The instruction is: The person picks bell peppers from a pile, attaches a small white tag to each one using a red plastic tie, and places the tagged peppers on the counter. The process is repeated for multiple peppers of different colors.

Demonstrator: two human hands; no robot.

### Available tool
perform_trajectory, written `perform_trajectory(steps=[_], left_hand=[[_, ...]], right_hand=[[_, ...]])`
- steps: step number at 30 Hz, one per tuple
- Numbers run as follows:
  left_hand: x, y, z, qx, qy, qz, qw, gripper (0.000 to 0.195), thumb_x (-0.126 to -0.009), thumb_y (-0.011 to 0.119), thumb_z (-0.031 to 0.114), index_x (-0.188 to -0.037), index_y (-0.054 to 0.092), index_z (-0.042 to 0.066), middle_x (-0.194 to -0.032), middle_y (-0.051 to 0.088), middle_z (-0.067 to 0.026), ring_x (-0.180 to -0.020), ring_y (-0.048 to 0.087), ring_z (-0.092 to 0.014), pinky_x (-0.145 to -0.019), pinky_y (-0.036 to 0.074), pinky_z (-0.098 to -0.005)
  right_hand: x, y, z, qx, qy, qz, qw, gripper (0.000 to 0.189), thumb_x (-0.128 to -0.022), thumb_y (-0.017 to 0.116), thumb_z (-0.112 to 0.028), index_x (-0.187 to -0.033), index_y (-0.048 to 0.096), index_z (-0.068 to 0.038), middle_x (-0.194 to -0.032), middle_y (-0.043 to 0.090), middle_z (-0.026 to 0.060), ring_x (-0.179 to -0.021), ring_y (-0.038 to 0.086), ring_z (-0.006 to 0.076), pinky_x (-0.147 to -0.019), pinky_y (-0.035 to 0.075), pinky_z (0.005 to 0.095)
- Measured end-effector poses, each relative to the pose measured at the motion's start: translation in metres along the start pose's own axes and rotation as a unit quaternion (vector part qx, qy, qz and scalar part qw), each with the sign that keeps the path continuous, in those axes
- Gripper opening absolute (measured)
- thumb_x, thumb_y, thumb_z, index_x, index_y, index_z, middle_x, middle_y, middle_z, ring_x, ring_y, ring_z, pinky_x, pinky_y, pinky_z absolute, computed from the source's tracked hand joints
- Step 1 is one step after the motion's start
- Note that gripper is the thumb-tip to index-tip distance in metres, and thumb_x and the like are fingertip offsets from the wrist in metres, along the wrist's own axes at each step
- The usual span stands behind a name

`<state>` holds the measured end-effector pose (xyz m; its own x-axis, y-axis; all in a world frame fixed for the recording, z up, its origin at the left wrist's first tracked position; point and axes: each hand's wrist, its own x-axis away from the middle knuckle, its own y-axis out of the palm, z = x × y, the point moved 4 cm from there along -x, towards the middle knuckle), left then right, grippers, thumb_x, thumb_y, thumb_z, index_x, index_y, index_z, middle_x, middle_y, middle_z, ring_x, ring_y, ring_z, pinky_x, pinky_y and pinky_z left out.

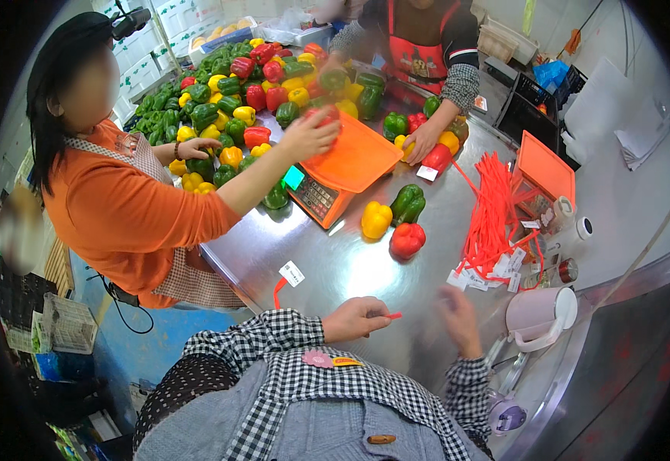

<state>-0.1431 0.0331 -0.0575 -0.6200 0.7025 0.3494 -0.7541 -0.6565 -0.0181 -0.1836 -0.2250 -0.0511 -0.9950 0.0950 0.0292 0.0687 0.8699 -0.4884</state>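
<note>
My left hand holds a red mesh net strip between thumb and fingers; a short end sticks out to the right. A labelled tag on a red strip lies at the table edge, beyond my left wrist. My right hand is blurred above the table, and its fingers cannot be made out clearly. Ahead of me a yellow bell pepper, a green bell pepper and a red bell pepper sit together on the metal table. To their right lies a bundle of red net strips with white tags.
An orange scale stands beyond the peppers, beside a large pile of bell peppers. A co-worker in orange reaches over it from the left; another handles peppers opposite. Jars and a pink kettle stand right.
</note>
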Motion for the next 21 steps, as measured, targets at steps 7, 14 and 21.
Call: perform_trajectory(steps=[7,14,21], left_hand=[[0.014,-0.003,0.006,0.044,0.004,0.009,0.999,0.020,-0.096,0.066,0.021,-0.102,0.069,0.002,-0.081,0.060,-0.0005,-0.067,0.057,-0.008,-0.055,0.050,-0.0243],[0.024,-0.014,0.012,0.204,-0.034,0.055,0.977,0.019,-0.097,0.063,0.023,-0.100,0.069,0.006,-0.076,0.054,0.0025,-0.060,0.044,-0.005,-0.050,0.034,-0.0215],[0.026,-0.009,0.017,0.352,-0.014,0.025,0.935,0.012,-0.099,0.059,0.020,-0.098,0.061,0.008,-0.074,0.053,0.0022,-0.062,0.049,-0.007,-0.053,0.039,-0.0223]], right_hand=[[0.007,0.092,-0.067,-0.253,0.020,-0.073,0.964,0.020,-0.090,0.067,-0.002,-0.108,0.057,-0.002,-0.082,0.061,0.0004,-0.073,0.056,0.0077,-0.063,0.046,0.0222],[0.009,0.092,-0.074,-0.243,0.041,-0.066,0.967,0.016,-0.090,0.068,-0.003,-0.102,0.057,-0.004,-0.080,0.062,0.0020,-0.064,0.057,0.0082,-0.054,0.044,0.0212],[0.022,0.102,-0.079,-0.316,0.065,-0.054,0.945,0.011,-0.091,0.068,-0.003,-0.097,0.059,-0.004,-0.079,0.062,0.0013,-0.064,0.056,0.0074,-0.053,0.045,0.0208]])
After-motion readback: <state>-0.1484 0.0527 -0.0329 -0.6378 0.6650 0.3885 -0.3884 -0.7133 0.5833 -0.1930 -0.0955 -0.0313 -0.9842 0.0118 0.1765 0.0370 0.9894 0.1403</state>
